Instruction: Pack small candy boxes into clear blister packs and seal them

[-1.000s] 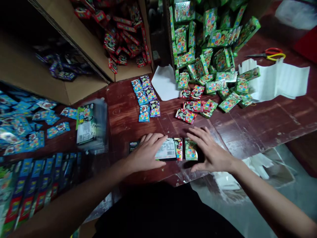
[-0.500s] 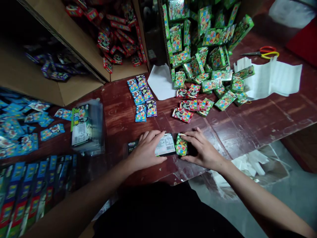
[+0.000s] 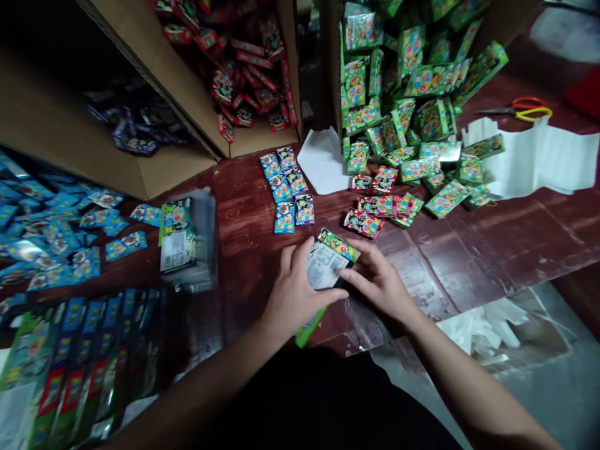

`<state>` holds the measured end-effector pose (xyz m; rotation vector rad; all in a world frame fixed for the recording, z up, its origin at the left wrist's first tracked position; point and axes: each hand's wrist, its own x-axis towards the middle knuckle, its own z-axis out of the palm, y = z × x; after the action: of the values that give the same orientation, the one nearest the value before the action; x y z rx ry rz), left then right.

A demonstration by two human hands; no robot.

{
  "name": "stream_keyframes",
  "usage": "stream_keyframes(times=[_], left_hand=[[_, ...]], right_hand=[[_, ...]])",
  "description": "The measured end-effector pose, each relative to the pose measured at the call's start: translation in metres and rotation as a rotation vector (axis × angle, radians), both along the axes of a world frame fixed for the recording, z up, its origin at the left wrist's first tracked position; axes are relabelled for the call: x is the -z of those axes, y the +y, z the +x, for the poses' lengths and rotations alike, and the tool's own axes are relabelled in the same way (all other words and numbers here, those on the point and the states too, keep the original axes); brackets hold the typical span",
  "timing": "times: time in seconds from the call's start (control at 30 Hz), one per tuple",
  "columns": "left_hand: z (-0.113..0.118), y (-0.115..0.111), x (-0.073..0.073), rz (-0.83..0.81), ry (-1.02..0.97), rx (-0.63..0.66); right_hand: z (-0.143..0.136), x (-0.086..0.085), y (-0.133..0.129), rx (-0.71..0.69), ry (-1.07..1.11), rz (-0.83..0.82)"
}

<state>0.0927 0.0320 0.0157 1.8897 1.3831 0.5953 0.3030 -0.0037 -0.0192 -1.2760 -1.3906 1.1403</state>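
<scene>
My left hand (image 3: pixel 300 287) grips the left side of a printed sleeve (image 3: pixel 323 265), which is tilted upward with its green lower end beneath the palm. Fingers and thumb of my right hand (image 3: pixel 377 275) close on the sleeve's right edge. A green packet (image 3: pixel 338 244) shows at the sleeve's top end, between both hands. Beyond them, blue packets (image 3: pixel 284 217) and purple packets (image 3: pixel 304 209) lie in paired rows. Red packets (image 3: pixel 362 223) lie to the right of those, close to loose green packets (image 3: pixel 446 199).
Cardboard boxes (image 3: pixel 164 172) stand at the back, holding purple, red and green packets. At left are a stack of sleeves (image 3: pixel 187 244), scattered blue packets (image 3: pixel 60 237) and filled long packs (image 3: pixel 60 381). Scissors (image 3: pixel 520 110) and white paper (image 3: pixel 539 159) lie at right.
The sleeve has gone from lying flat to tilted, its top end turned away from me. The green packet now sits at its end, and my right hand grips the sleeve. The view has shifted.
</scene>
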Motion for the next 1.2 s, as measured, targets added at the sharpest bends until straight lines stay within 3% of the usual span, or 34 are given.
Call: stream_keyframes(times=[0.17, 0.27, 0.4, 0.57, 0.63, 0.73, 0.83, 1.07, 1.2], left_hand=[[-0.017, 0.001, 0.012, -0.236, -0.431, -0.096], [-0.037, 0.004, 0.017, -0.31, -0.535, -0.069], [-0.058, 0.007, 0.018, -0.343, -0.524, -0.05], [-0.073, 0.014, 0.013, -0.288, -0.407, -0.045], [-0.074, 0.017, 0.012, -0.262, -0.391, -0.06], [-0.072, 0.02, 0.011, -0.256, -0.431, -0.101], [-0.07, 0.022, 0.009, -0.285, -0.514, -0.163], [-0.077, 0.034, -0.005, -0.374, -0.387, -0.052], [-0.072, 0.041, -0.016, -0.389, -0.377, -0.049]], right_hand=[[-0.027, -0.001, 0.022, -0.009, 0.126, -0.065], [-0.036, -0.004, 0.028, -0.094, 0.089, -0.083], [-0.05, -0.005, 0.024, -0.143, 0.027, -0.102], [-0.068, -0.001, 0.008, 0.15, 0.156, -0.069], [-0.072, 0.0, 0.005, 0.206, 0.126, -0.106], [-0.071, -0.004, 0.008, 0.137, 0.051, -0.143], [-0.068, -0.007, 0.014, 0.066, 0.026, -0.062], [-0.065, -0.021, 0.024, -0.009, -0.02, -0.048], [-0.066, -0.037, 0.034, 0.016, -0.014, -0.223]])
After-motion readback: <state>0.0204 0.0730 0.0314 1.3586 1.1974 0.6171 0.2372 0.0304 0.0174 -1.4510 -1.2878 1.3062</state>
